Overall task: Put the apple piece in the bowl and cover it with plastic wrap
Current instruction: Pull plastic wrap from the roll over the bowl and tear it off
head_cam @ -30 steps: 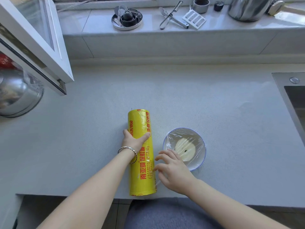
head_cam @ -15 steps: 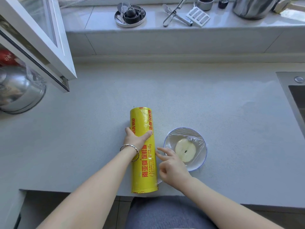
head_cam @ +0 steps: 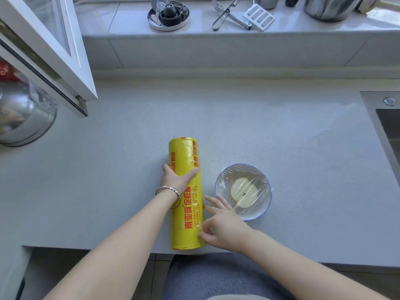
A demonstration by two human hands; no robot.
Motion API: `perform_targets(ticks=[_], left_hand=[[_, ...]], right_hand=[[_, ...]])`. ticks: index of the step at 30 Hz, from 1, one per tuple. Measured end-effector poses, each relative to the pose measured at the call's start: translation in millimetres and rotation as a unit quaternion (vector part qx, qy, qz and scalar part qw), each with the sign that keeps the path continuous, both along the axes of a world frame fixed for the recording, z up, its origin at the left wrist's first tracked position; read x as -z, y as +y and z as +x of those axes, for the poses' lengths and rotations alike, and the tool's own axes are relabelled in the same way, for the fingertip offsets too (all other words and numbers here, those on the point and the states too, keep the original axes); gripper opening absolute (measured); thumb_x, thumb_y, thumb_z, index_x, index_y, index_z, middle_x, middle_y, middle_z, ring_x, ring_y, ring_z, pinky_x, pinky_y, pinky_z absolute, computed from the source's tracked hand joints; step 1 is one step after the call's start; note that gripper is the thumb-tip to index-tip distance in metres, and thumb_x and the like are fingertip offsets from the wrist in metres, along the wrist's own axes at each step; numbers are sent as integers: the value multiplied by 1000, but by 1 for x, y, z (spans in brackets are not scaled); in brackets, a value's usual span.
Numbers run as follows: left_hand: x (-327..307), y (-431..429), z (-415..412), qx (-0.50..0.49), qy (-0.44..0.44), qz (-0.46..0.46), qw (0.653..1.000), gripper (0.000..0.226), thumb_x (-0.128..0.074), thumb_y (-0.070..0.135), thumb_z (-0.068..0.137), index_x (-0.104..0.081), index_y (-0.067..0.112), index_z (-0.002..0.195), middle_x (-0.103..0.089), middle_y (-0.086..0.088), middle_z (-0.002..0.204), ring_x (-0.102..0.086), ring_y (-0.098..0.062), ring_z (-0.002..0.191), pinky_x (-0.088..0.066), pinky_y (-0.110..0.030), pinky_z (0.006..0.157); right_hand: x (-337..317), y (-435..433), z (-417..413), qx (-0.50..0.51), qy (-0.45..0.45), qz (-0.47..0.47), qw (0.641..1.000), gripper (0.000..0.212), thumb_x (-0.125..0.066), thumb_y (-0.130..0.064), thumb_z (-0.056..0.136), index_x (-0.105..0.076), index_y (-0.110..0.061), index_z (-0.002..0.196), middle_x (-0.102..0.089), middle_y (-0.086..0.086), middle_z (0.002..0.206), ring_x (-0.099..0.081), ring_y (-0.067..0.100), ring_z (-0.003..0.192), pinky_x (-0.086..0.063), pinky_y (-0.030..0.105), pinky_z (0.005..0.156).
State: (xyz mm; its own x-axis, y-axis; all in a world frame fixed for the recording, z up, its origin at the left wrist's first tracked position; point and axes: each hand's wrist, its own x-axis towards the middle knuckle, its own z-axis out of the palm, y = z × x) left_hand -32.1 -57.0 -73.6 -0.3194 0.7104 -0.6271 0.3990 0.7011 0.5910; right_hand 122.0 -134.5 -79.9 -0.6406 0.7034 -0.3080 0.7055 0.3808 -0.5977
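A white bowl with a blue rim sits on the grey counter, stretched over with clear plastic wrap. Under the film lies a pale apple piece. To the left of the bowl lies a yellow roll of plastic wrap, pointing away from me. My left hand grips the roll across its middle, thumb on top. My right hand sits between roll and bowl, its fingers touching the roll's right side near the loose film edge; thumb and finger look pinched there.
An open white window sash juts over the counter at the left, with a steel pot below it. A sink is at the right edge. The sill behind holds tongs, a grater and a kettle.
My right hand slid from the bowl's near-left rim toward the roll and now touches its lower right side. My left hand stayed on the roll.
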Motion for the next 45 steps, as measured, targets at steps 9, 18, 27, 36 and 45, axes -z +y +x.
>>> perform_targets(ticks=[9, 18, 27, 36, 45], left_hand=[[-2, 0, 1, -2, -5, -3, 1000, 81, -72, 48, 70, -26, 11, 125, -51, -14, 128, -57, -34, 109, -49, -45, 90], [-8, -1, -9, -71, -52, 9, 996, 82, -74, 50, 66, -31, 17, 128, -55, -8, 123, -60, -30, 102, -50, -48, 91], [-42, 19, -44, -260, -105, 60, 958, 92, -76, 55, 58, -30, 20, 130, -55, -9, 118, -61, -34, 100, -49, -54, 91], [-82, 27, -40, -252, -65, 104, 960, 87, -73, 55, 63, -29, 18, 129, -53, -8, 116, -57, -33, 100, -47, -50, 93], [-105, 18, 8, -170, -102, 164, 966, 80, -65, 61, 66, -34, 20, 127, -57, -3, 111, -61, -29, 98, -51, -43, 89]], right_hand=[[18, -1, 3, 26, 10, 171, 985, 20, -52, -23, 53, -56, -22, 34, -75, -12, 82, -68, 16, 100, -52, 48, 88], [7, 2, 15, -11, -89, 201, 976, 35, -63, -40, 48, -64, -20, 76, -73, -9, 82, -62, 18, 112, -22, 42, 108], [-27, 8, 16, 74, -159, 315, 933, 11, -71, -26, 53, -65, -23, 44, -68, 0, 73, -68, 23, 89, -19, 47, 107], [-119, 55, 3, 205, 32, 159, 965, 39, -42, -46, 84, -65, -19, 99, -69, -1, 101, -63, 13, 98, -26, 28, 107], [-94, 60, -26, 294, 231, -248, 894, 60, -45, -51, 88, -30, -19, 136, -55, 2, 130, -56, 16, 113, -44, 30, 96]])
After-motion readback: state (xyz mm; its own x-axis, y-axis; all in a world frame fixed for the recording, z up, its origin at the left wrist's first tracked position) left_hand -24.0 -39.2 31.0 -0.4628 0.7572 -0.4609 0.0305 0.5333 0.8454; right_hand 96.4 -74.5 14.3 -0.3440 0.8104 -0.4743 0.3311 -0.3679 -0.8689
